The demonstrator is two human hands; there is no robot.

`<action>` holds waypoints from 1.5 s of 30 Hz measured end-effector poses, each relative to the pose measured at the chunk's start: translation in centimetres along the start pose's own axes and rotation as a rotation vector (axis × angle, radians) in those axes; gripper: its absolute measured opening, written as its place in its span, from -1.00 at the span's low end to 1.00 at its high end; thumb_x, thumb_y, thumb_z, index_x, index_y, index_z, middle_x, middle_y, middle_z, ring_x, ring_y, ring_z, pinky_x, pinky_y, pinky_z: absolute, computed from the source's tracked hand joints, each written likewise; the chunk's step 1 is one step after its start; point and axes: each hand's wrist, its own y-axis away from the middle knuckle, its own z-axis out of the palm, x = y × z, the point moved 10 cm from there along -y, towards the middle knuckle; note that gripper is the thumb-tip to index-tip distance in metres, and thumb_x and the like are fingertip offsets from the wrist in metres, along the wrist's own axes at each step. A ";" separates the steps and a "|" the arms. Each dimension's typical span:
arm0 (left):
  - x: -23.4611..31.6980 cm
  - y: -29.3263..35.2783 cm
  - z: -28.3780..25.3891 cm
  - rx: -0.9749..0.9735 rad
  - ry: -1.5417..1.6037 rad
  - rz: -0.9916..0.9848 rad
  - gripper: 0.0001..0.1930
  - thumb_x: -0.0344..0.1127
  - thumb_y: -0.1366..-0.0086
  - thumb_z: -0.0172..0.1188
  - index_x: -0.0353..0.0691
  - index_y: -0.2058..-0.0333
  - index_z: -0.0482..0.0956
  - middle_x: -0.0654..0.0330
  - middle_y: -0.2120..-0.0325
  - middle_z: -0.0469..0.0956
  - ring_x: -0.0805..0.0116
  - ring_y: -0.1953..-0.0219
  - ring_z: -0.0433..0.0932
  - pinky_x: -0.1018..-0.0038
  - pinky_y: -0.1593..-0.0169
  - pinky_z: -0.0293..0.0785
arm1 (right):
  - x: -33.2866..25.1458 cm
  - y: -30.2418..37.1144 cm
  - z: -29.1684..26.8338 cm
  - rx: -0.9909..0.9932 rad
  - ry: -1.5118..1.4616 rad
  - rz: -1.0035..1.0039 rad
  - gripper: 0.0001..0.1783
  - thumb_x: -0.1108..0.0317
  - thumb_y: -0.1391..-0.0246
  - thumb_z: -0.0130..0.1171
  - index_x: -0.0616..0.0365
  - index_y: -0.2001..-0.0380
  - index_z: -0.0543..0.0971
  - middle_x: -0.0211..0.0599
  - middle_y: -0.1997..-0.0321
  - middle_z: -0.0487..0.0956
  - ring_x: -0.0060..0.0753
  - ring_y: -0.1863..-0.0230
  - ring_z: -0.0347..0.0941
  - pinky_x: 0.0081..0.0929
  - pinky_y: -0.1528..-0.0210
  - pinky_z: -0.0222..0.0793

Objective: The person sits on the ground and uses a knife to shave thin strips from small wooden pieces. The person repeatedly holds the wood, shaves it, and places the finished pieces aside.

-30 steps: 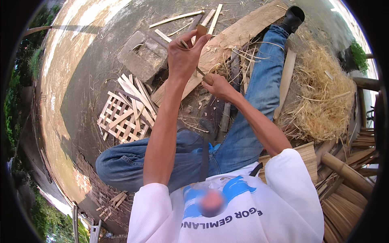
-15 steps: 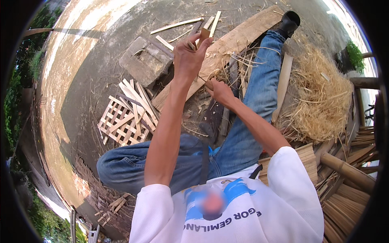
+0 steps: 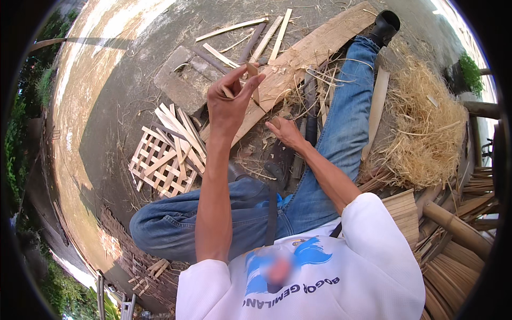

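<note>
My left hand [image 3: 232, 104] is raised over the long wooden plank and pinches a short, flat brown bamboo strip [image 3: 254, 80] between thumb and fingers. The strip stands nearly upright, its lower end just above the plank. Closer to my body and to the right, my right hand [image 3: 288, 133] is closed on a small brown piece [image 3: 275, 122], perhaps a tool handle; most of it is hidden by the fingers. The two hands are apart. Below them lies the plank [image 3: 314, 45], running diagonally with thin shavings along its edge.
A rough stone block [image 3: 178, 80] sits left of the plank. Nearer me on the left is a woven lattice of strips [image 3: 154, 160] with loose slats on top. Several cut strips [image 3: 280, 34] lie beyond. A heap of shavings [image 3: 426, 122] and bamboo poles [image 3: 458, 229] are at the right.
My left hand has moved left and toward me, with the strip now more upright. My right hand has shifted slightly nearer to me.
</note>
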 end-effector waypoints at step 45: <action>0.0 -1.2 -1.5 0.075 -0.015 0.044 -0.64 -0.15 -0.45 0.26 -0.22 -0.09 0.64 0.50 0.54 0.39 0.71 0.48 0.22 0.61 0.44 0.09 | -6.2 7.3 -7.5 0.062 0.095 -0.019 -0.44 -0.09 -0.26 0.18 0.34 0.20 0.53 0.27 0.30 0.64 0.35 0.14 0.59 0.10 0.09 0.46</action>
